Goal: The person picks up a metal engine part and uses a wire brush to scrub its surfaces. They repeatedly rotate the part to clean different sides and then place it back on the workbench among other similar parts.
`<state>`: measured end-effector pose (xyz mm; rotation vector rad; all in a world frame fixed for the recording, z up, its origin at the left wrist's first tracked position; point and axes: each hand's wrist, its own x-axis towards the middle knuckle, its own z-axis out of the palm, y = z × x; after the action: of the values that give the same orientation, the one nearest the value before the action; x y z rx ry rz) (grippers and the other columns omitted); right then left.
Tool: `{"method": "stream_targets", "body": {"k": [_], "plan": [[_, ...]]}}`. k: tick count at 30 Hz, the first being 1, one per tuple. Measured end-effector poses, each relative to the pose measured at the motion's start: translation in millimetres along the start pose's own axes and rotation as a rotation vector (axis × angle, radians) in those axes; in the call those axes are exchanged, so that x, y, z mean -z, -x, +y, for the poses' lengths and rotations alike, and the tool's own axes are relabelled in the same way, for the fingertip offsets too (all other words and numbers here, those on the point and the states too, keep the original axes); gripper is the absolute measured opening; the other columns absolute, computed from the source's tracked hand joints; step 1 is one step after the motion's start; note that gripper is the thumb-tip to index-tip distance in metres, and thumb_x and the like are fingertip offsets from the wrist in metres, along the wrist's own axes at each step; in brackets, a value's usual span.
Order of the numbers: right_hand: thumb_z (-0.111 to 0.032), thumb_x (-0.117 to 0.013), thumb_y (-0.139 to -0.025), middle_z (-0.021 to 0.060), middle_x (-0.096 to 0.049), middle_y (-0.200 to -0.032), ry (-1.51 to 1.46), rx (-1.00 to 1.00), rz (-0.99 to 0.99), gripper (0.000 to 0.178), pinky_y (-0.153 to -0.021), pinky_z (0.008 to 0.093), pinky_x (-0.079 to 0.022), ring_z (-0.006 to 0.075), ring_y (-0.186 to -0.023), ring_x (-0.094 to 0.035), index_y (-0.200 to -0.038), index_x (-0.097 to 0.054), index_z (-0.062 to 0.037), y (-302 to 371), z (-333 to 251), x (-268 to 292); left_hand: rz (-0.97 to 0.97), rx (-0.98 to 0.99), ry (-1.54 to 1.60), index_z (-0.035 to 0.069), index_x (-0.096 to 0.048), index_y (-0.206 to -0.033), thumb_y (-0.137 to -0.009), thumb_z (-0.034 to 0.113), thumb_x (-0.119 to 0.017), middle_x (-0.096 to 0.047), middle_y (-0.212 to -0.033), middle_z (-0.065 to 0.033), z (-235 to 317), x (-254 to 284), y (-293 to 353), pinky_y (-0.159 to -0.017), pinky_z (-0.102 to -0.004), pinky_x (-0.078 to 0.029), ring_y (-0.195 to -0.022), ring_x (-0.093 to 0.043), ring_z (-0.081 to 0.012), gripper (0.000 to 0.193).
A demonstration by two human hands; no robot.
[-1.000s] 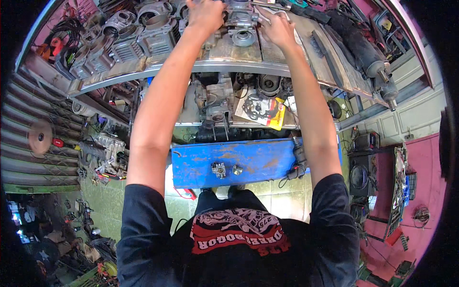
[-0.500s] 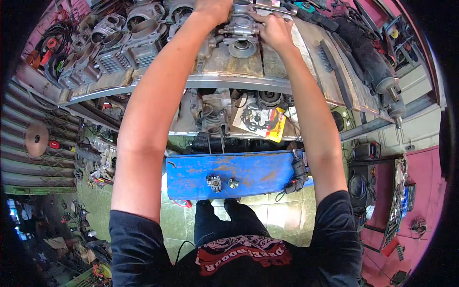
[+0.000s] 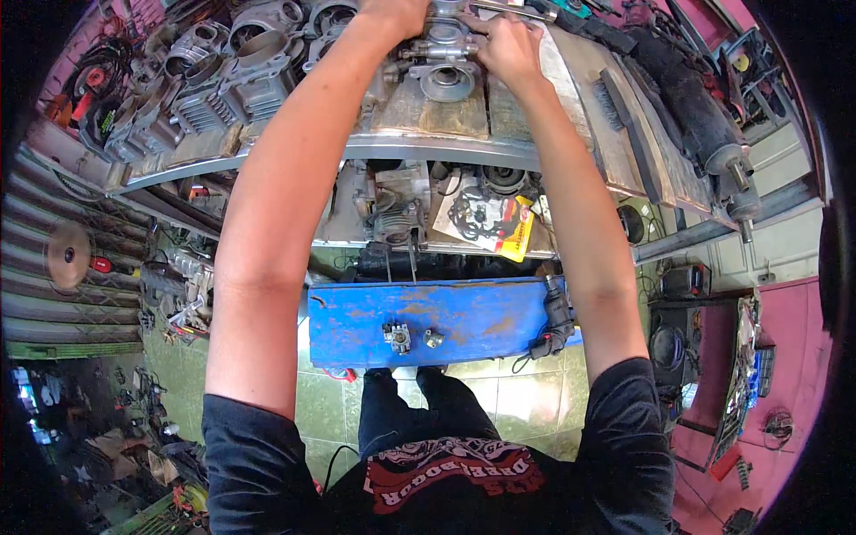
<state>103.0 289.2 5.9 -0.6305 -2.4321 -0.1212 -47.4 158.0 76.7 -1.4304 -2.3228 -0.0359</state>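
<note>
A cluttered engine repair workshop: finned cylinders (image 3: 254, 67) on a metal workbench (image 3: 357, 147), scattered parts.

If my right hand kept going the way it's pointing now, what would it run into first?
The right hand points up and left across the bench, so it would likely meet the grey metal engine part under its fingertips first; it seems to touch it already, though depth is unclear.
</note>
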Motion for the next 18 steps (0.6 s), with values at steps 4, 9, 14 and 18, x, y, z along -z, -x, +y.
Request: {"method": "stream_targets", "body": {"k": [4,9,14,18], "plan": [[-0.023,-0.066,-0.09,0.0183,-0.068,-0.12,-0.004,0.022,-0.011,0.04,-0.094,0.0618,-0.037,0.0333,-0.116,-0.062,-0.128,-0.069,-0.0355,-2.9,3.9,-0.4,0.086,0.05,0.055,0.006,-0.075,-0.102,-0.083,0.015,-0.064,-0.07,-0.114,-0.0201,0.7,0.7,5.2,-0.114,-0.0722,-0.018,-0.118,-0.062,-0.0369,0.024],[-0.025,-0.066,-0.09,0.0162,-0.07,-0.115,-0.053,0.068,0.158,0.032,-0.093,0.0533,-0.042,0.0327,-0.111,-0.064,-0.121,-0.073,-0.0291,4.8,-1.3,26.5,0.167,0.044,0.146,0.009,-0.076,-0.095,-0.084,0.018,-0.069,-0.072,-0.105,-0.0164,1.0,44.1,37.5,-0.109,-0.0732,-0.022,-0.111,-0.063,-0.0338,0.016],[-0.01,-0.071,-0.084,0.0207,-0.07,-0.105,-0.224,0.114,0.547,0.028,-0.105,0.0651,-0.034,0.0365,-0.105,-0.063,-0.111,-0.074,-0.0047,50.5,-42.3,75.1,0.543,-0.007,0.341,0.008,-0.076,-0.096,-0.083,0.027,-0.074,-0.072,-0.103,-0.0166,2.7,87.7,113.7,-0.107,-0.0751,-0.021,-0.11,-0.062,-0.0332,0.023],[-0.016,-0.077,-0.079,0.0038,-0.076,-0.099,-0.416,0.159,0.664,0.022,-0.09,0.0432,-0.041,0.0231,-0.103,-0.063,-0.101,-0.079,-0.0145,115.9,-95.9,98.4,0.558,-0.113,0.504,0.019,-0.078,-0.102,-0.084,0.03,-0.075,-0.074,-0.099,-0.0053,19.9,84.3,194.0,-0.101,-0.0611,-0.024,-0.111,-0.062,-0.0228,0.022]]}}
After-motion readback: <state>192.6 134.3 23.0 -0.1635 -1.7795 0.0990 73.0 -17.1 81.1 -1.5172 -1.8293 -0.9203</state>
